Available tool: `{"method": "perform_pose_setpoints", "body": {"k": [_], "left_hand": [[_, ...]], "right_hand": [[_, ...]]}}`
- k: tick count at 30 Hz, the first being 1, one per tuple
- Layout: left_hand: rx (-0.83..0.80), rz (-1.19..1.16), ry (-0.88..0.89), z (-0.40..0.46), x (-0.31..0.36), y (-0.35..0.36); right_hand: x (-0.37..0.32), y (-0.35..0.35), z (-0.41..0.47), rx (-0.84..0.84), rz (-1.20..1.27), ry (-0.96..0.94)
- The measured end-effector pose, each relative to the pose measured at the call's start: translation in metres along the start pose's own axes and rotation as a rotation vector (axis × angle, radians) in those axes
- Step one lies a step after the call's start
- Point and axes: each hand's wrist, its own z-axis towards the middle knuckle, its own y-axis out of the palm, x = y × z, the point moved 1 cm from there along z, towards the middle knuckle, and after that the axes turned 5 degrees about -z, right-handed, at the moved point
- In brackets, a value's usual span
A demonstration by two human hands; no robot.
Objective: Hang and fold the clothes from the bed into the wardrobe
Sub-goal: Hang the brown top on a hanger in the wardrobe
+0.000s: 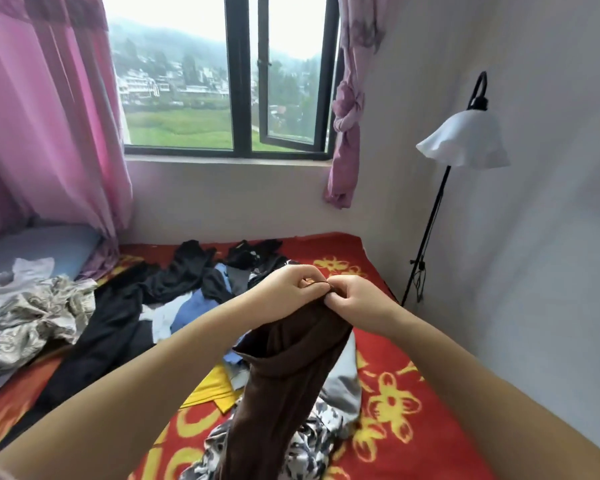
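I hold a dark brown garment [284, 375] up over the bed [413, 393]. My left hand [288, 285] and my right hand [354, 299] both pinch its top edge, close together. The brown cloth hangs down towards me. Under it lies a black-and-white patterned piece [312, 441]. A heap of clothes spreads across the bed: black garments [118, 327], a blue one [191, 306], a yellow one [212, 389], a grey one [343, 382] and a crumpled beige patterned one [39, 317]. The wardrobe is not in view.
The bed has a red cover with yellow flowers. A floor lamp [465, 140] with a white shade stands at the right wall. Behind the bed is a window [236, 81] with pink curtains [42, 126]. A blue pillow [45, 247] lies at the far left.
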Motion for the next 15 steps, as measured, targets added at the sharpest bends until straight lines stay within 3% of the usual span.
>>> {"method": "perform_pose_setpoints", "body": {"k": [2, 7, 10, 15], "left_hand": [[0.060, 0.113, -0.007, -0.010, 0.001, 0.004], [0.063, 0.430, -0.186, -0.055, -0.015, -0.011], [0.155, 0.494, -0.333, -0.099, -0.029, -0.024], [0.389, 0.252, -0.515, -0.189, -0.043, -0.062]], "right_hand": [[-0.008, -0.002, -0.008, 0.142, -0.132, -0.032], [-0.022, -0.023, -0.023, 0.306, -0.062, -0.040], [-0.046, -0.011, -0.029, 0.202, 0.049, -0.082], [-0.126, 0.042, -0.046, -0.031, -0.063, -0.332]]}}
